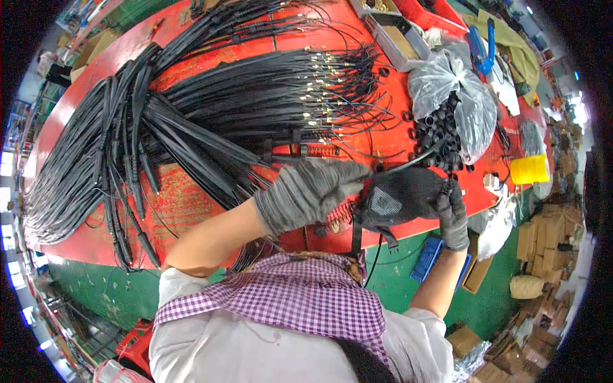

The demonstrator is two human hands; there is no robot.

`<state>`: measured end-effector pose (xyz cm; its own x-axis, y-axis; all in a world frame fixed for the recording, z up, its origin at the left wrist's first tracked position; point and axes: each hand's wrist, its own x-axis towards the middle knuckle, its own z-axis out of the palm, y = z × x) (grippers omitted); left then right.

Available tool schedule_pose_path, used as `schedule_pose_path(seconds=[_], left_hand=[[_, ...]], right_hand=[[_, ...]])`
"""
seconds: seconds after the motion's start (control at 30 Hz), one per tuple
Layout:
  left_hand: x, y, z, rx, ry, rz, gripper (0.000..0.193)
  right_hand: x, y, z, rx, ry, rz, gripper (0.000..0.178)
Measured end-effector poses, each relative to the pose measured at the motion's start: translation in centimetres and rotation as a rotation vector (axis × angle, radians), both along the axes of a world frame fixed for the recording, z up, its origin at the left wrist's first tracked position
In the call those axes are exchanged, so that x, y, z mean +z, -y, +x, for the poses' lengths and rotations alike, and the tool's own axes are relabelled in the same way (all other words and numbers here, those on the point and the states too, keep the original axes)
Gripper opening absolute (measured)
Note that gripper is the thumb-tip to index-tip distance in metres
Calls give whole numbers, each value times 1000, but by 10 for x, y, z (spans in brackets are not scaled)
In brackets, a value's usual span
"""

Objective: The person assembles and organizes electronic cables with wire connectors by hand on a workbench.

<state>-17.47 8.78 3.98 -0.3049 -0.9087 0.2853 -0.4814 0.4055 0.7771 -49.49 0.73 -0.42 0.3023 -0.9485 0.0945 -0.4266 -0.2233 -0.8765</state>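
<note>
at centre, the left hand (313, 193) clenches gloved fingers on a thin grey cable (416, 161); right of centre, the right hand (454, 217) pinches a small black part (449, 186)

The grey-gloved left hand (311, 193) and grey-gloved right hand (454, 220) flank a rounded black mesh-patched object (412, 191); long, thin black cables (236, 92) spread across the red table (179, 204).
</note>
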Motion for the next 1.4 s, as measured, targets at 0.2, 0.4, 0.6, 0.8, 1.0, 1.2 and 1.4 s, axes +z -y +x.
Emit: schedule_pose_path(seconds=[0.2, 0.4, 0.6, 0.8, 1.0, 1.2, 1.4], left_hand=[[-5, 11, 13, 20, -156, 35, 27], [-3, 3, 17, 201, -110, 200, 22], [-10, 2, 23, 218, -203, 163, 20], [-19, 1, 28, 236, -242, 178, 19], [-22, 0, 24, 158, -240, 109, 22], [-17, 8, 15, 142, 421, 90, 23], [-28, 30, 17, -42, 182, 288, 24]], right_hand=[[7, 25, 30, -11, -330, -587, 29], [16, 33, 51, 55, -364, -713, 32], [26, 32, 62, 111, -395, -757, 32], [32, 22, 73, 139, -316, -769, 33], [40, 14, 86, 185, -401, -830, 35], [39, 8, 105, 368, -823, -767, 30], [13, 53, 83, 1020, -588, -349, 40]])
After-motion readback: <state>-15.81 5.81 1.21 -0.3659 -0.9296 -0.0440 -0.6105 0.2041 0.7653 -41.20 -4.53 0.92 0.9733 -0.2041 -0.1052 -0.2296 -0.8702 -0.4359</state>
